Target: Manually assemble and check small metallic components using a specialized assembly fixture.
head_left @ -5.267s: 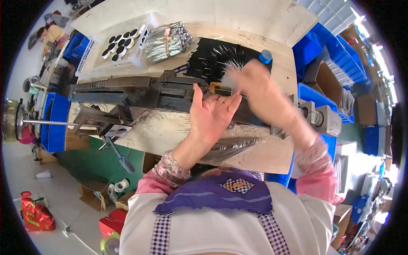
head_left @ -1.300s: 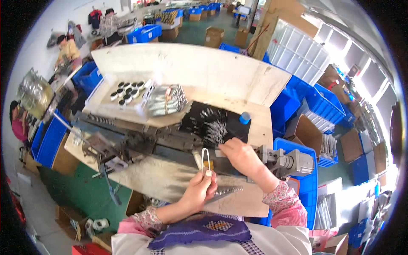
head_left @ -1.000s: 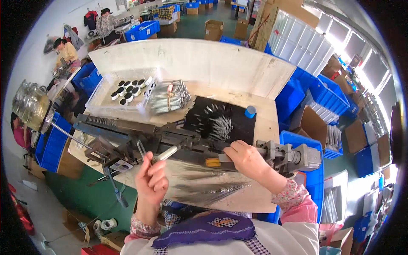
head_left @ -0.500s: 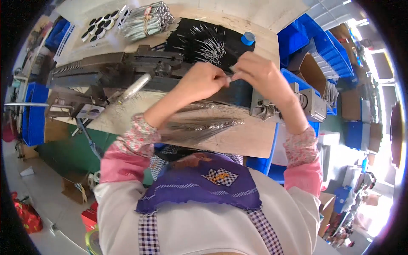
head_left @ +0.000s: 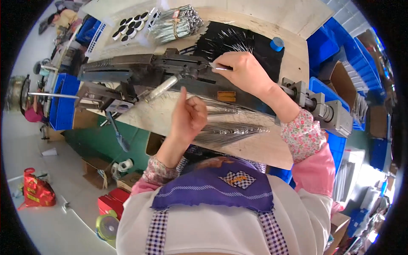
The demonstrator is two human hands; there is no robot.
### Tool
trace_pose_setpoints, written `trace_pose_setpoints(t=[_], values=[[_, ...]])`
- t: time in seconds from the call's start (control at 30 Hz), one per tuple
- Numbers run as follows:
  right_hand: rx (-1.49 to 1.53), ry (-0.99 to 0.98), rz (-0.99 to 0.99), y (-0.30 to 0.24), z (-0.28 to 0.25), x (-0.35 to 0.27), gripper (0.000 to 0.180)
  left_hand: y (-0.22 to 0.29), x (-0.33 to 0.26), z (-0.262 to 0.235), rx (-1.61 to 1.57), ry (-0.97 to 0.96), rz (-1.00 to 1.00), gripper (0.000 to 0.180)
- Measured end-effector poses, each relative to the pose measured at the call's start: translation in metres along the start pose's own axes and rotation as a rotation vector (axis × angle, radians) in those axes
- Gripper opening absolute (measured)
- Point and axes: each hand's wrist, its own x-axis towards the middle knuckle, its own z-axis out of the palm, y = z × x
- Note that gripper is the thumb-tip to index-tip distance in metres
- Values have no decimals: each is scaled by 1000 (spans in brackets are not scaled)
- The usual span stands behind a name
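My right hand (head_left: pixel 248 75) is above the dark metal bench machine (head_left: pixel 140 67), fingers pinched on a small, thin, pale metallic piece (head_left: pixel 219 66). What kind of piece it is, I cannot make out. Lower and to the left is my left hand (head_left: pixel 189 118), its thumb raised away from loosely curled fingers, with nothing visible in it. Beside that hand, a bundle of thin metal wires (head_left: pixel 233 131) lies on the wooden table (head_left: pixel 276 148). Another bundle lies just behind it, partly hidden. The machine's silver-wrapped lever (head_left: pixel 163 88) slants between the machine and my left hand.
Behind my right hand, looped metal pins (head_left: pixel 238 42) lie on a black cloth (head_left: pixel 268 59), near a blue tape roll (head_left: pixel 277 43). Banded metal rods (head_left: pixel 176 26) and a white basket of round pieces (head_left: pixel 146 32) stand at the back. Blue bins (head_left: pixel 321 44) line the right.
My hands, together before, are now apart. The left has come down and left toward the wires; the right has kept the small piece over the machine. The view has shifted leftward.
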Motion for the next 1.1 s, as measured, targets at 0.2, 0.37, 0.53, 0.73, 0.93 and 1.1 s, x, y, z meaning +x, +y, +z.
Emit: trace_pose_setpoints(t=[0.2,0.37,0.53,0.73,0.93,1.1], values=[[-39,-94,46,8,0,-7,15,33,24,111,-235,112,-118,42],[-24,-89,78,-8,4,-2,13,-20,18,30,1413,481,186,29],[-408,3,-58,-41,-2,-14,16,19,-5,25,1402,421,73,25],[-423,-132,233,-1,47,-83,25,112,-71,-20,807,1032,390,37],[-219,-156,252,6,28,-79,17,103,-66,-39,654,827,542,29],[-54,-254,455,-68,-50,-86,13,31,-30,17,800,569,765,23]])
